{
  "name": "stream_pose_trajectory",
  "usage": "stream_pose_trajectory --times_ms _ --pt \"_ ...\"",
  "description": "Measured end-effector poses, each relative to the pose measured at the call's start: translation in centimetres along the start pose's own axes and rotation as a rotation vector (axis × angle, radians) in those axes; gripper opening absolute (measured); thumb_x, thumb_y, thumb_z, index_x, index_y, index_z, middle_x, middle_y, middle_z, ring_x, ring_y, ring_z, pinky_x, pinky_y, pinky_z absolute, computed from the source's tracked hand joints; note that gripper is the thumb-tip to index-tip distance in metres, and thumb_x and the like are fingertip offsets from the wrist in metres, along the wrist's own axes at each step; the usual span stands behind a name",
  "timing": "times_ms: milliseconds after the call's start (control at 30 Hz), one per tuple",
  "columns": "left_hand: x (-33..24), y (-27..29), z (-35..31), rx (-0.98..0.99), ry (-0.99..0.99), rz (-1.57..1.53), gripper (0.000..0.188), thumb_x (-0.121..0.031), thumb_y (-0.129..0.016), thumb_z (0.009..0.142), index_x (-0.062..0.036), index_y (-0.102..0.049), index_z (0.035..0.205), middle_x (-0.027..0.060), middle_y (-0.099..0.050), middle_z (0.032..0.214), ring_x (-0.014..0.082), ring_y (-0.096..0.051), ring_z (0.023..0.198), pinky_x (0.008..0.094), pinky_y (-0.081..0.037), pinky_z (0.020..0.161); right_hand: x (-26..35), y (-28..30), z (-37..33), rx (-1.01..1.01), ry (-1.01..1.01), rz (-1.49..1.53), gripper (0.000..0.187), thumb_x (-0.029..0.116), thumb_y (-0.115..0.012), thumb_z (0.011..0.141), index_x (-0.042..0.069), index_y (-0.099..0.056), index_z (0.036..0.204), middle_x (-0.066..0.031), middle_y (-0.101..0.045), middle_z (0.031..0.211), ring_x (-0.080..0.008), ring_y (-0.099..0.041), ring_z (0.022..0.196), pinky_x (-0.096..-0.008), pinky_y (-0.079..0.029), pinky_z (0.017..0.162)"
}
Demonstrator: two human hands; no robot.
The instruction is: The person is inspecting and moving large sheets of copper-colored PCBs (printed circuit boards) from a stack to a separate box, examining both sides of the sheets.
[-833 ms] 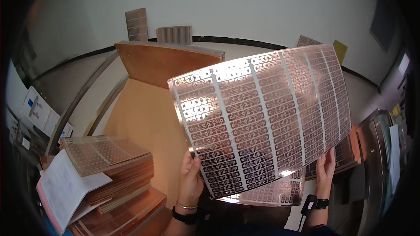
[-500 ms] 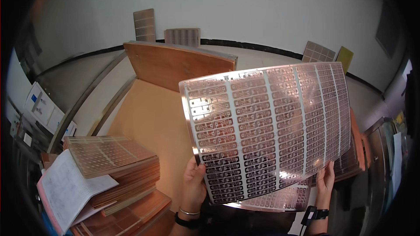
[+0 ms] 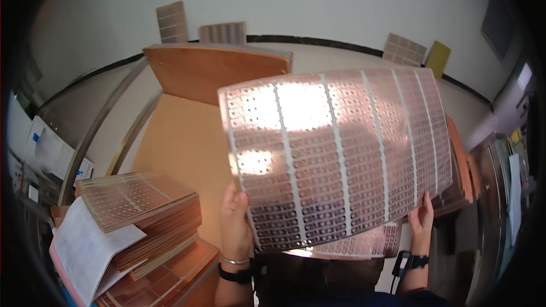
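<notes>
As left hand [image 3: 234,224] clamps left edge and right hand [image 3: 421,216] pinches near edge, one glossy, copper-toned rectangular panel [image 3: 364,159] tilts mid-scene, firmly held! Second panel [image 3: 364,243] peeks from beneath. White glare spreads wider than half second ago. Left: one layered stack [image 3: 165,222], white paper [image 3: 85,244] beside. Far wall [image 3: 318,5]: four boards [image 3: 222,33] leaning.

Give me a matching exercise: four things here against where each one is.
Things:
1. patterned copper panel
2. silver bangle
3. yellow-green board
4. white paper sheet

Places:
A. around the left wrist
B. at the panel stack, lower left
C. held by left hand and right hand
D. upright by the wall, right of centre

Pairs: 1-C, 2-A, 3-D, 4-B
</notes>
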State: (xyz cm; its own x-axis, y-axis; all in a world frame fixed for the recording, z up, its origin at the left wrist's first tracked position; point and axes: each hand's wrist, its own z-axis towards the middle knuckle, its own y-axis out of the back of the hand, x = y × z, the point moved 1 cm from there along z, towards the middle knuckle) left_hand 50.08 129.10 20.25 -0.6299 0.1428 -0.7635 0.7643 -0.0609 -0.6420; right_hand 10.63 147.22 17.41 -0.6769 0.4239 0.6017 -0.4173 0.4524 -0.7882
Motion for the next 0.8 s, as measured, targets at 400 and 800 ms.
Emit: stream_pose_trajectory --times_ms 400,800 --pt "-0.1 1.2 1.3 0.140 0.019 -0.011 0.042 -0.014 -0.037 0.094 0.0084 -0.031 0.130 0.0175 -0.043 0.129 0.0190 -0.049 0.111 0.0275 -0.043 0.092 0.6 -0.9 0.3 0.127 0.103 -0.024 0.035 0.012 -0.048 0.090 0.000 -0.043 0.122 -0.0109 -0.052 0.121 -0.0218 -0.051 0.110 -0.0369 -0.041 0.095" --pt "0.8 1.0 -1.7 -0.186 -0.019 0.579 0.020 -0.017 -0.051 0.083 -0.0033 -0.054 0.097 0.0068 -0.053 0.100 0.0198 -0.049 0.090 0.0329 -0.040 0.079 1.2 -0.9 -1.9 0.046 -0.123 -0.239 0.031 0.021 -0.048 0.091 -0.005 -0.048 0.108 -0.0188 -0.060 0.097 -0.0251 -0.063 0.086 -0.0318 -0.057 0.068"
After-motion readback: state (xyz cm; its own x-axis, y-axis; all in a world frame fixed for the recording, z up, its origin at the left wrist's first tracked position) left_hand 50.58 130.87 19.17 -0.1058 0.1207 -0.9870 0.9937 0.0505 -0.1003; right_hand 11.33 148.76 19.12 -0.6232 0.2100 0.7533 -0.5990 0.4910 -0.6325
